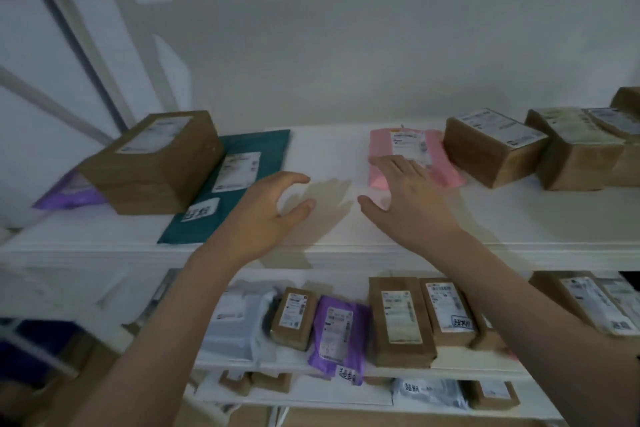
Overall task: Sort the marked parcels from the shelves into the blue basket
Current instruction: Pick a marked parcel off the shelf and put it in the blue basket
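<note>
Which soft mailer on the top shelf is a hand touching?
The pink mailer: the right hand rests its fingers on it. The teal mailer lies untouched.

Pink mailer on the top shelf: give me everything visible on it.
The pink mailer is a flat, soft-looking plastic bag lying face up on the top shelf, with a white printed label near its far end. The right hand rests straight fingers on its near left part. A brown box sits at its right edge.

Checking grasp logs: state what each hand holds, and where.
Nothing is held. The left hand hovers curled and empty; the right hand lies flat, fingertips on the pink mailer.
</note>
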